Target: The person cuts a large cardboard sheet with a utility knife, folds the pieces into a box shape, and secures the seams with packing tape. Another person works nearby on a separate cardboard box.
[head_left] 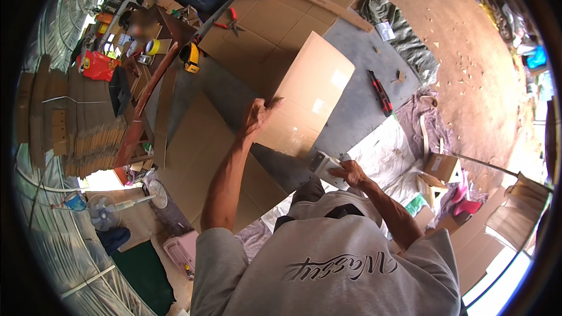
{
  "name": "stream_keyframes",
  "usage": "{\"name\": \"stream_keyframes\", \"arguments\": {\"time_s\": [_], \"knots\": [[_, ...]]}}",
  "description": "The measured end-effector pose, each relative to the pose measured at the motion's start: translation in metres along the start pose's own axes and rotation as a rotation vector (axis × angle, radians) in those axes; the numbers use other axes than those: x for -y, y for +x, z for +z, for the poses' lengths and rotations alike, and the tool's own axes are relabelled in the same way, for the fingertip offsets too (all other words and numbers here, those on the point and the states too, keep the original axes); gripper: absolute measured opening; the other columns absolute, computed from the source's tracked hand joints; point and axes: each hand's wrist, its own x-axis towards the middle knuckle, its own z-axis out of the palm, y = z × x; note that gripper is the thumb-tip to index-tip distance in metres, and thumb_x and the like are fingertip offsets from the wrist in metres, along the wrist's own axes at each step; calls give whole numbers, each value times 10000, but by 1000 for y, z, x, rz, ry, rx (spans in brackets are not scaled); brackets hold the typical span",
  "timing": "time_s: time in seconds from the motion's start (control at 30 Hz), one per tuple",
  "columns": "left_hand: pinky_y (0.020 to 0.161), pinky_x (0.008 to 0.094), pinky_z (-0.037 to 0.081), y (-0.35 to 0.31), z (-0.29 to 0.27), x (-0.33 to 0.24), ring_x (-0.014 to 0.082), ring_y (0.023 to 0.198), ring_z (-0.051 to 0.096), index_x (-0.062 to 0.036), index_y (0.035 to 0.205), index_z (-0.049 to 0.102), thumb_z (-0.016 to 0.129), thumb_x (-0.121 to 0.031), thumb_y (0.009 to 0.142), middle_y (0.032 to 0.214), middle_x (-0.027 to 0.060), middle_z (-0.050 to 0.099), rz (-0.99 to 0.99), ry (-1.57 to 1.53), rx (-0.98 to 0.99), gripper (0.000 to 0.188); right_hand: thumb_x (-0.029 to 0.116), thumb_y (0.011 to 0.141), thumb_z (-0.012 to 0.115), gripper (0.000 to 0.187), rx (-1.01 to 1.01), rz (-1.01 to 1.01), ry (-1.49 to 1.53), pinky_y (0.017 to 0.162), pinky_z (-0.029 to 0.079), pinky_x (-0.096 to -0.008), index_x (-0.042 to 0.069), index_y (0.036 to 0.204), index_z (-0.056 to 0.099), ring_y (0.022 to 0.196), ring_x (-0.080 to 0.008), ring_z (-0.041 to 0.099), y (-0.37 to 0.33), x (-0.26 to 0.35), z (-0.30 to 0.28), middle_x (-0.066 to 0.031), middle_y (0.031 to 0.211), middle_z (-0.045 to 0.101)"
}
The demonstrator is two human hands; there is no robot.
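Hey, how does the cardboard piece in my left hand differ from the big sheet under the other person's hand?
The cardboard piece is smaller; the big sheet spreads wider. The cardboard piece is in your left hand; the big sheet lies on the table, red-handled scissors on top. Both are brown cardboard.

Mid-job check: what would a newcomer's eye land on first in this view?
First, the brightly lit cardboard piece near the centre, gripped at its left edge by the left hand. Next, the pale boxy tool in the right hand, just below it in the picture. Then the red-and-black cutter on the grey tabletop, farther right.
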Motion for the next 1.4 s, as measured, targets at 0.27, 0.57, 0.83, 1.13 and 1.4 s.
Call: {"name": "stream_keyframes", "arguments": {"time_s": [0.27, 0.57, 0.83, 1.13, 1.4], "knots": [[610, 452, 458, 25, -17, 34, 269, 583, 523, 24, 653, 607, 669, -689, 898, 599, 159, 555, -81, -38, -68, 756, 423, 903, 681, 428, 71, -205, 46, 666, 434, -411, 2, 953, 740, 704, -211, 593, 22, 31, -8, -153, 741, 648], [710, 445, 457, 51, -37, 66, 241, 721, 538, 16, 809, 622, 591, -653, 969, 715, 154, 583, -65, -100, 256, 688, 419, 890, 707, 467, 133, 20, 159, 715, 441, -395, -36, 992, 731, 777, -175, 584, 30, 59, -4, -115, 780, 671], [653, 437, 437, 67, -39, 92, 229, 609, 445, 10, 672, 542, 578, -710, 943, 585, 120, 484, 5, -207, 230, 769, 429, 899, 710, 482, 162, -36, 256, 734, 443, -374, -34, 1030, 732, 811, -164, 578, 49, 68, 2, -92, 801, 669], [1197, 399, 332, 70, -2, 144, 332, 1460, 427, -13, 1521, 473, 426, -816, 932, 1563, 289, 433, -305, -264, 135, 997, 478, 866, 725, 525, 193, -67, 226, 664, 406, -414, -44, 838, 678, 697, -182, 510, 74, 119, 15, -112, 675, 581], [1009, 424, 478, 0, 65, 67, 339, 1213, 638, 23, 1340, 611, 615, -540, 972, 1241, 231, 688, -109, -443, 144, 672, 576, 883, 669, 585, 125, -159, -24, 629, 388, -427, -7, 842, 704, 667, -204, 527, 52, 124, -4, -122, 645, 526]]}}
